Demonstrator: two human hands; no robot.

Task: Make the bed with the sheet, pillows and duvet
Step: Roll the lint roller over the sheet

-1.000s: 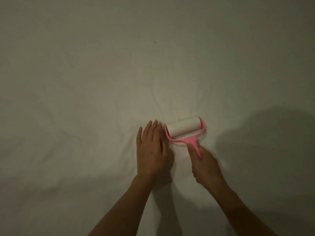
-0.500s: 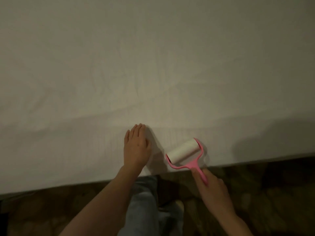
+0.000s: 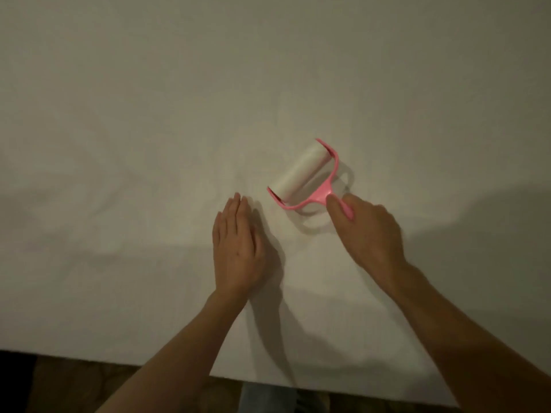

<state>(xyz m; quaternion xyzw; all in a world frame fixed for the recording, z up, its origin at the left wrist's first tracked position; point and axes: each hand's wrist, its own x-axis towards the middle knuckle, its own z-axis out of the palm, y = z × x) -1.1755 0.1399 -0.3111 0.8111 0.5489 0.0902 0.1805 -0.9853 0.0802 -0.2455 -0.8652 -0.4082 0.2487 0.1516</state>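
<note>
Two hands on the sheet [image 3: 149, 114]: left hand [image 3: 238, 248] flat, fingers straight; right hand [image 3: 366, 231] clamped on the lint roller [image 3: 304, 174] handle.

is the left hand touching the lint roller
Apart. The head view shows a strip of bare sheet between the fingertips of the left hand, lying flat, and the pink frame of the lint roller, which the right hand grips.
</note>
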